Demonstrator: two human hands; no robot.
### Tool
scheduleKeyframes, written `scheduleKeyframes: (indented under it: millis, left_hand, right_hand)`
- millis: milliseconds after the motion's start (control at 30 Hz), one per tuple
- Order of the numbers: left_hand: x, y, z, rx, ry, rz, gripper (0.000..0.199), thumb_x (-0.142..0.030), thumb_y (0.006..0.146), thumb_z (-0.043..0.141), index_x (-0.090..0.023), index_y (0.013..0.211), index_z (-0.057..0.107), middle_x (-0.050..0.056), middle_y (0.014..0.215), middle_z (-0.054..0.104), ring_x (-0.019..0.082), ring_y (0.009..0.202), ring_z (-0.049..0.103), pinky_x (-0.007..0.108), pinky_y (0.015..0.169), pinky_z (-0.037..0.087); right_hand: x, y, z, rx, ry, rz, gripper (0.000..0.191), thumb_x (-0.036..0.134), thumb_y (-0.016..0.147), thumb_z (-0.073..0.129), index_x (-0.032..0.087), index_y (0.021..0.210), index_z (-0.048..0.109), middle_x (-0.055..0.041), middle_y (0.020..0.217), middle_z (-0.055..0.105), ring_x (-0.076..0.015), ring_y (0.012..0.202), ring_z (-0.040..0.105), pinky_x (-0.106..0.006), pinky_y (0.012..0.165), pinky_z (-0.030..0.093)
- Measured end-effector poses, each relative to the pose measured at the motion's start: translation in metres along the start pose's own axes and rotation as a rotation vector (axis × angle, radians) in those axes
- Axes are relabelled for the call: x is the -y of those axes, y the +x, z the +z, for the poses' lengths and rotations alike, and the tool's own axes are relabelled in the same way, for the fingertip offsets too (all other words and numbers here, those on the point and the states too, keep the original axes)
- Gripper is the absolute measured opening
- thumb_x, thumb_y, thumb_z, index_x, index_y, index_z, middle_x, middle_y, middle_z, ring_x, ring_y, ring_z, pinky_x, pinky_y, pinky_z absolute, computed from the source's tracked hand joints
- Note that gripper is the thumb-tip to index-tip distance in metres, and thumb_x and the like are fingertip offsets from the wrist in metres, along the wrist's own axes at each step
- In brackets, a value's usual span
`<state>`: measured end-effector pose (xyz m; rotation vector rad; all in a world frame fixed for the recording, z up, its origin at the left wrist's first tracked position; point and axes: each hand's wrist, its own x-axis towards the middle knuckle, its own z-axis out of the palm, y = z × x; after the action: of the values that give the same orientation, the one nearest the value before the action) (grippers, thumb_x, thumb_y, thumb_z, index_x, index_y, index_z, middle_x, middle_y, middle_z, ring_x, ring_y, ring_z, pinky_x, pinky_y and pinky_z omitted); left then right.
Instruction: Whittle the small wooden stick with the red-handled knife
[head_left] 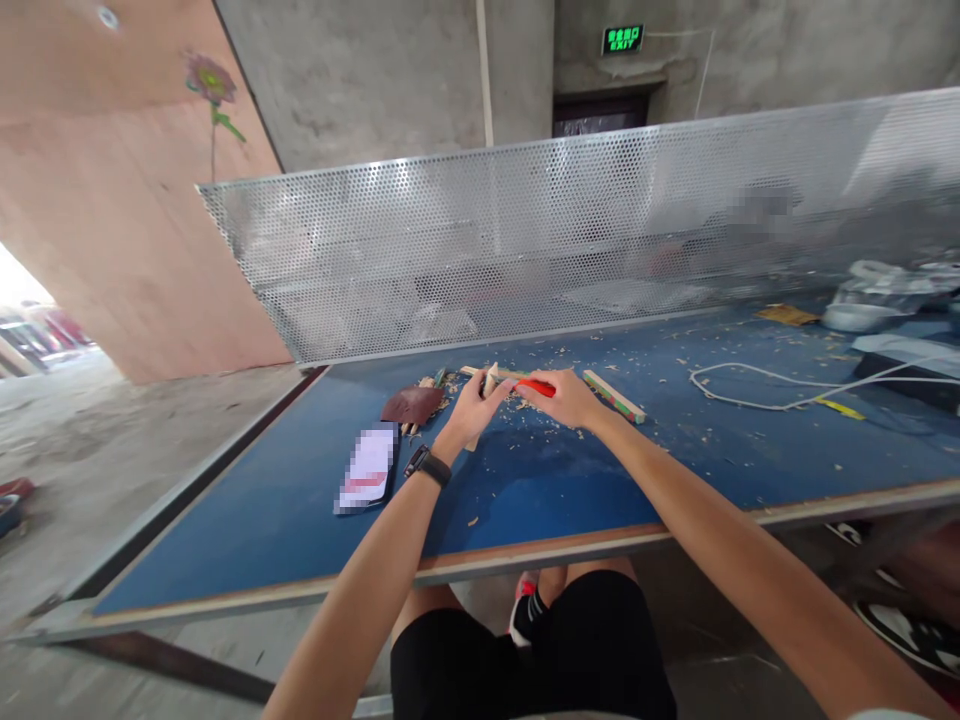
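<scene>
Both of my hands are close together over the blue table, among scattered wood shavings. My left hand [474, 408], with a dark watch [427, 465] on its wrist, is closed on a pale piece of wood [491, 378] whose tip points up. The fingers of my right hand [568, 400] wrap round a red-handled tool [538, 387] directed at the wood; its blade is too small to make out. A wooden strip with green and red sides [615, 397] lies to the right. Left of my hands are a brown sheet [412, 404] and several small sticks.
A phone [367, 468] lies at the left on the blue table [285, 520]. Behind stands a perforated metal panel [450, 250]. At the right are a looped white cable [750, 405], a yellow item [844, 408], a plastic-wrapped bowl [859, 317] and a dark box [907, 378].
</scene>
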<state>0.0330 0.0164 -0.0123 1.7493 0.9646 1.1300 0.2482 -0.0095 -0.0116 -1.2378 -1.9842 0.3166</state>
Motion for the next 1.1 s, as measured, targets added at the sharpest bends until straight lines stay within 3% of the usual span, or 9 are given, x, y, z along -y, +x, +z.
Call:
scheduleKeyframes:
  millis: [133, 267, 467, 733, 967, 1100]
  left_hand:
    - [0.0, 0.0, 0.0, 0.005, 0.067, 0.024, 0.047, -0.063, 0.092, 0.07, -0.018, 0.103, 0.065, -0.004, 0.067, 0.05, 0.012, 0.061, 0.048, 0.025, 0.059, 0.039]
    - [0.001, 0.0, 0.0, 0.036, 0.094, -0.029, 0.05, -0.068, 0.092, 0.068, -0.019, 0.1, 0.062, -0.006, 0.06, 0.047, 0.011, 0.051, 0.044, 0.025, 0.051, 0.035]
    - [-0.004, -0.003, 0.0, 0.041, 0.134, 0.007, 0.048, -0.065, 0.094, 0.068, -0.02, 0.083, 0.057, -0.005, 0.059, 0.044, 0.01, 0.052, 0.04, 0.024, 0.05, 0.03]
    - [-0.01, -0.005, -0.004, 0.058, 0.124, -0.001, 0.052, -0.062, 0.093, 0.071, -0.022, 0.072, 0.047, -0.003, 0.059, 0.042, 0.009, 0.051, 0.038, 0.024, 0.048, 0.027]
    - [-0.001, 0.002, -0.003, 0.024, 0.021, -0.139, 0.055, -0.075, 0.088, 0.069, -0.022, 0.088, 0.057, -0.005, 0.057, 0.043, 0.009, 0.042, 0.04, 0.023, 0.04, 0.027]
    - [0.003, 0.003, -0.001, -0.011, 0.023, -0.12, 0.057, -0.078, 0.089, 0.065, -0.022, 0.09, 0.057, -0.005, 0.055, 0.043, 0.009, 0.039, 0.039, 0.023, 0.039, 0.027]
  right_hand:
    - [0.0, 0.0, 0.0, 0.01, 0.013, -0.003, 0.061, 0.076, 0.099, 0.05, 0.024, 0.104, 0.082, -0.0062, 0.08, 0.077, -0.0244, 0.074, 0.066, -0.034, 0.067, 0.04]
    - [-0.001, 0.0, 0.0, 0.024, -0.003, 0.0, 0.061, 0.074, 0.101, 0.05, 0.023, 0.111, 0.083, -0.007, 0.081, 0.076, -0.0244, 0.073, 0.066, -0.035, 0.068, 0.04]
    - [-0.006, 0.002, 0.002, 0.091, -0.013, -0.017, 0.066, 0.075, 0.103, 0.043, 0.024, 0.118, 0.083, -0.0068, 0.077, 0.075, -0.0247, 0.071, 0.065, -0.036, 0.068, 0.041]
    - [-0.002, 0.0, 0.0, 0.005, -0.122, 0.013, 0.058, 0.073, 0.1, 0.052, 0.028, 0.114, 0.085, -0.0085, 0.089, 0.081, -0.0287, 0.081, 0.071, -0.035, 0.066, 0.041]
    - [0.008, -0.001, 0.006, -0.15, -0.295, 0.038, 0.055, 0.073, 0.1, 0.05, 0.031, 0.112, 0.084, -0.0084, 0.087, 0.081, -0.0298, 0.078, 0.071, -0.035, 0.061, 0.034]
    - [0.009, -0.001, 0.007, -0.161, -0.25, 0.045, 0.057, 0.074, 0.101, 0.048, 0.03, 0.109, 0.083, -0.0078, 0.084, 0.08, -0.0287, 0.076, 0.07, -0.034, 0.062, 0.035]
